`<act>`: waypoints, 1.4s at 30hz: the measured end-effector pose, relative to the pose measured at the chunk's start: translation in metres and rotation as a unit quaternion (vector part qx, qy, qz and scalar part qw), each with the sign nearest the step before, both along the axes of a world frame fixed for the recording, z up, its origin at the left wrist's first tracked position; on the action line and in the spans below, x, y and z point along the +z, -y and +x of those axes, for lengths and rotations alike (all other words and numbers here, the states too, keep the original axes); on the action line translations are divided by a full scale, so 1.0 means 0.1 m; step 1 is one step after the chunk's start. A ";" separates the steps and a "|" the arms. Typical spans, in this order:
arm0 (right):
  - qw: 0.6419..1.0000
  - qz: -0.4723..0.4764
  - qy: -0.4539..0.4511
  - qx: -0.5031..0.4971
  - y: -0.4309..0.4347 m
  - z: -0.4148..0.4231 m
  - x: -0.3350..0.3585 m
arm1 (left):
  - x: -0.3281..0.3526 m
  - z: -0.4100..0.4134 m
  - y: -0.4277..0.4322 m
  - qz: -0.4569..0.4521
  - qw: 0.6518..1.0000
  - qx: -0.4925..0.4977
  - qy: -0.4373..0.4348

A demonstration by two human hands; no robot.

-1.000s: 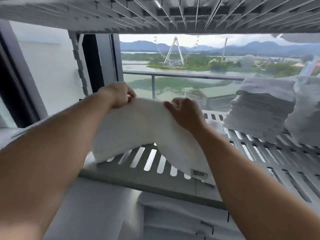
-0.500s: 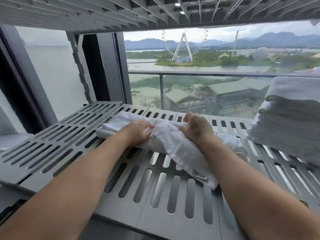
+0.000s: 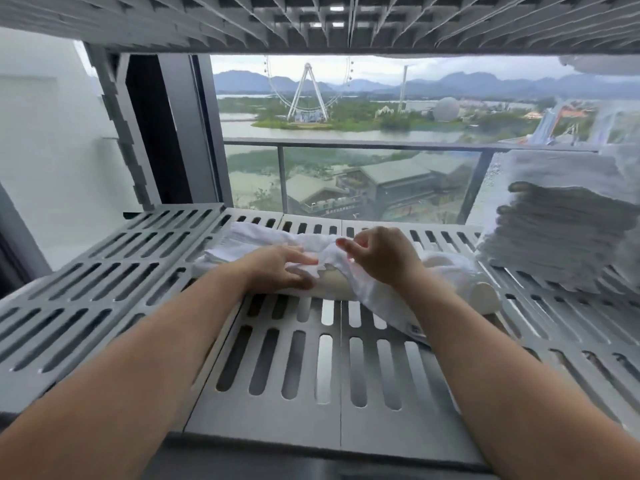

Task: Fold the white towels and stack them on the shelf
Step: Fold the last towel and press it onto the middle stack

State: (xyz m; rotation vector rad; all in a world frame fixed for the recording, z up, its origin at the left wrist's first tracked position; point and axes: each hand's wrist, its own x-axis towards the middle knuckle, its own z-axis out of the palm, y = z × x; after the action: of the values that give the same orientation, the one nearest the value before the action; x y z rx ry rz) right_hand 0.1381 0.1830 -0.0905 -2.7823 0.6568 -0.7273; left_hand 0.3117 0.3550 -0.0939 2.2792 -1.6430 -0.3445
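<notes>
While the white towel (image 3: 256,239) lies crumpled on the slotted shelf (image 3: 346,427), the left hand (image 3: 277,271) presses it with straight fingers and the right hand (image 3: 384,258) pinches a fold. It seems better to pull this edge flat, then match the corners like the folded stack (image 3: 554,244) nearby.

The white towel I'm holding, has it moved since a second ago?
Yes. The white towel has come down: it was held up above the slatted shelf and now lies on it.

A Ferris wheel (image 3: 307,85) rises beyond the balcony railing (image 3: 346,143).
</notes>
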 end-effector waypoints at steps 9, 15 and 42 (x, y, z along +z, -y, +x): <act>0.995 -0.004 -0.099 -0.028 -0.40 -0.17 -0.11 | -0.03 -0.03 -0.10 -0.019 0.999 0.014 0.044; 0.984 -0.020 -0.061 -0.167 -0.49 -0.18 0.03 | 0.10 -0.06 -0.25 -0.021 0.994 0.010 0.111; 0.941 -0.217 -0.039 -0.257 0.44 0.19 0.60 | 0.94 0.55 0.82 0.034 0.925 0.132 0.354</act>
State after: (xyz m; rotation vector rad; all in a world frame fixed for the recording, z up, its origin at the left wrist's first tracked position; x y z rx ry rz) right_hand 0.1573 0.1386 -0.0302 -3.0650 1.4315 -0.9549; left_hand 0.3663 0.2727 -0.0002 2.8299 -1.5666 0.5632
